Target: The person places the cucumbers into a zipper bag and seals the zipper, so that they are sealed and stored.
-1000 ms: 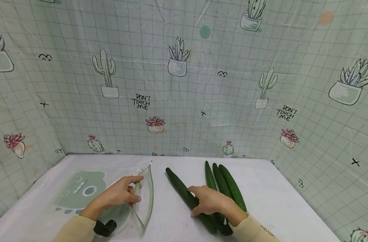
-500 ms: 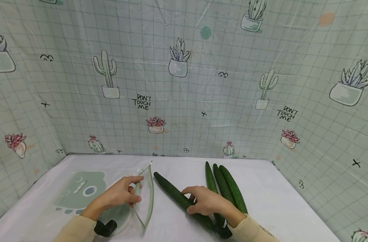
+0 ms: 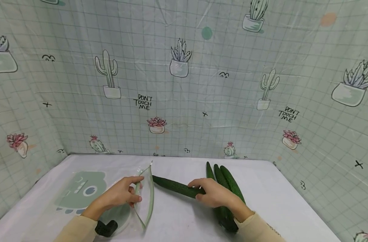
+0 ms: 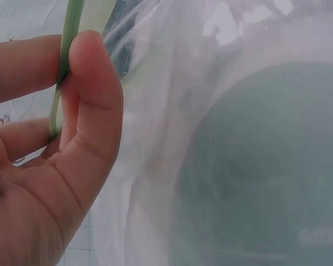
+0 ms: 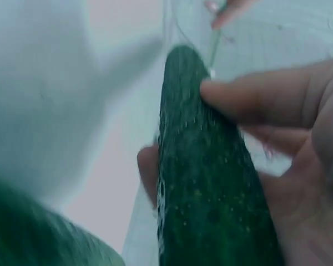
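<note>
My left hand (image 3: 120, 191) pinches the green-edged rim of a clear plastic zip bag (image 3: 151, 195), holding its mouth apart. In the left wrist view, thumb and fingers close on the green strip (image 4: 71, 27). My right hand (image 3: 215, 193) grips a long dark green cucumber (image 3: 175, 186) near its right end. The cucumber's far tip meets the bag's right rim; whether it has crossed the rim I cannot tell. In the right wrist view, thumb and fingers flank the held cucumber (image 5: 205, 166). Other cucumbers (image 3: 233, 183) lie side by side behind and under the right forearm.
The bag's body, printed with a green one-eyed cartoon (image 3: 90, 183), lies flat on the white table (image 3: 280, 201) at left. A small black object (image 3: 106, 228) sits by the left wrist. A grid-patterned cloth (image 3: 199, 94) with cactus drawings hangs behind and at the sides.
The held cucumber has swung leftward and turned from diagonal to nearly crosswise, its tip reaching the bag's rim. My right hand has risen slightly with it. The left hand stays on the rim.
</note>
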{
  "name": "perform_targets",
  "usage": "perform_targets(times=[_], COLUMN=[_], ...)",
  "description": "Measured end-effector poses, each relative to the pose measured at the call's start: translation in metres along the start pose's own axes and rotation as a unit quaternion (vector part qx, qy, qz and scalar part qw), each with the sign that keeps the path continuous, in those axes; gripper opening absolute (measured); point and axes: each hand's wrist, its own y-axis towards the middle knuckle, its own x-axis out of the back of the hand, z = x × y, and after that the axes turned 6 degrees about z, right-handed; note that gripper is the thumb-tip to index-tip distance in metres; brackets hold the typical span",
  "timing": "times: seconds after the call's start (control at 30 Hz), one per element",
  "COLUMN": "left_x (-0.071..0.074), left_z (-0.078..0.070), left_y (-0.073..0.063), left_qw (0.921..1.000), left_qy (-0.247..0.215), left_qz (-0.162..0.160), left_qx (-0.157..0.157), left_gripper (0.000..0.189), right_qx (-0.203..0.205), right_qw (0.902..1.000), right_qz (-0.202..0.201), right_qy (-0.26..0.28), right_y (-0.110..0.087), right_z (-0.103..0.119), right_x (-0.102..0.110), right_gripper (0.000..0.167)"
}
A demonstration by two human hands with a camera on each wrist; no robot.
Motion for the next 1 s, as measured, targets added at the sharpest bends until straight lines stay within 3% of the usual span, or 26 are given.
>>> perform_targets(times=[0.17,0.6,1.0], left_x=[0.001,0.0,0.006], left_z=[-0.001,-0.001,-0.002], left_y=[0.001,0.0,-0.003], left_qw=[1.0,0.9997,0.9989], left_qy=[-0.006,-0.02,-0.025], left_qz=[-0.007,-0.004,-0.038], left_qx=[0.003,0.011,-0.009], left_gripper=[0.078,0.077,0.073], right_qx=[0.043,0.048,0.096], right_qw=[0.9988,0.9984,0.9938], right_qz=[0.026,0.016,0.057], right_qy=[0.004,0.023,0.005], right_y=[-0.01,-0.024,-0.002], right_z=[-0.01,-0.019,0.0], right_x=[0.014,0.032,0.001], right_gripper=[0.039,0.039,0.039])
